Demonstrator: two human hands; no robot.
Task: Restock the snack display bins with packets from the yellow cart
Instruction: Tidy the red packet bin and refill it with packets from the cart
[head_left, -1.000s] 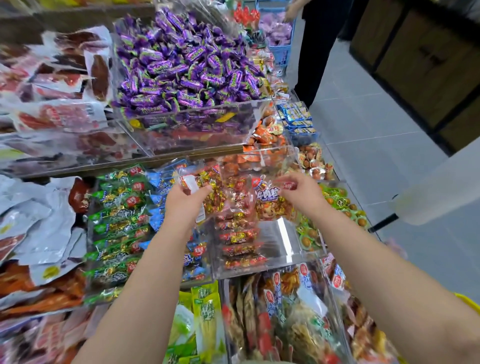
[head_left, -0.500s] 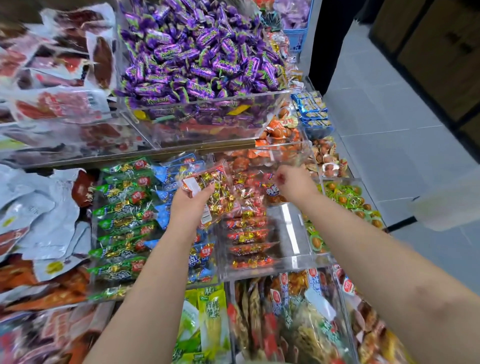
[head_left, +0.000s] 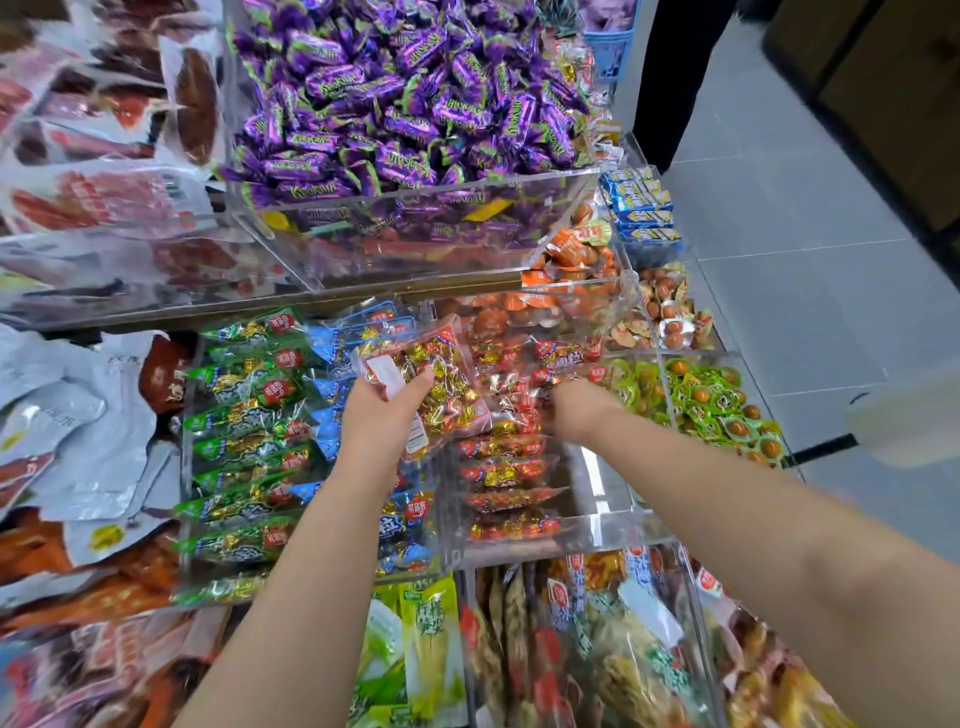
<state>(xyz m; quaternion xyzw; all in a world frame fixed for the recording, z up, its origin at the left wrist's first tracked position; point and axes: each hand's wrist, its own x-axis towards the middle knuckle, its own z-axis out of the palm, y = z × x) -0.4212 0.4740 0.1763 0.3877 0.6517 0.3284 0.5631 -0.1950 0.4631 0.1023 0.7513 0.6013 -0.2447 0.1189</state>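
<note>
left hand gripping snack bag, purple "крокант" candies

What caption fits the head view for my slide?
Left hand holds clear snack bag; right hand reaches into red-packet bin.

At a tiered snack display, a left hand holds a bag of packets above the divide between two lower bins. The right hand reaches into the middle bin, among packets stacked in a row from front to back. A heaped candy bin sits on the tier behind and above. Sealed cups fill the bin to the right, and upright packets stand in the nearest bin, between the forearms.
</note>
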